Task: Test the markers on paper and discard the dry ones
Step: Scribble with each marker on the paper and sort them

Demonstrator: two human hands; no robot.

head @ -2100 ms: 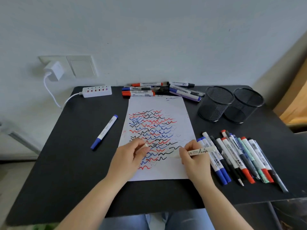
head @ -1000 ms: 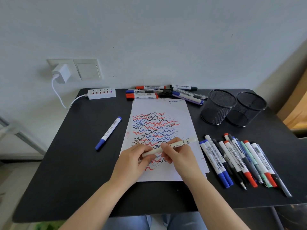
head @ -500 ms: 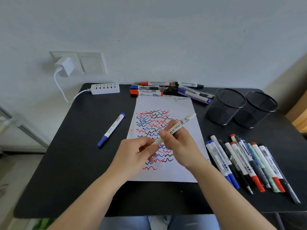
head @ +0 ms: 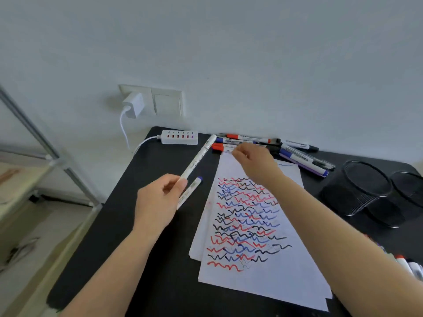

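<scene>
My left hand (head: 158, 202) grips the lower end of a white marker (head: 199, 157), which slants up and away over the black table (head: 137, 225). My right hand (head: 251, 161) reaches across the top of the paper (head: 256, 275) to a pile of markers (head: 295, 153) at the table's back edge. Its fingers curl over the red- and blue-capped ones, and whether they hold anything is hidden. Red, blue and black squiggles cover the paper. A blue-capped marker (head: 191, 189) lies on the table just right of my left hand.
Two black mesh cups (head: 357, 188) (head: 407, 186) stand at the right. A few markers (head: 407, 266) show at the right edge. A white power strip (head: 179, 137) lies at the back left, its cable running to a wall charger (head: 132, 105). A metal shelf frame (head: 57, 161) stands left of the table.
My right hand let go of the white marker and reached forward to the back pile. My left hand kept the marker and moved it left, off the paper. The view swung left.
</scene>
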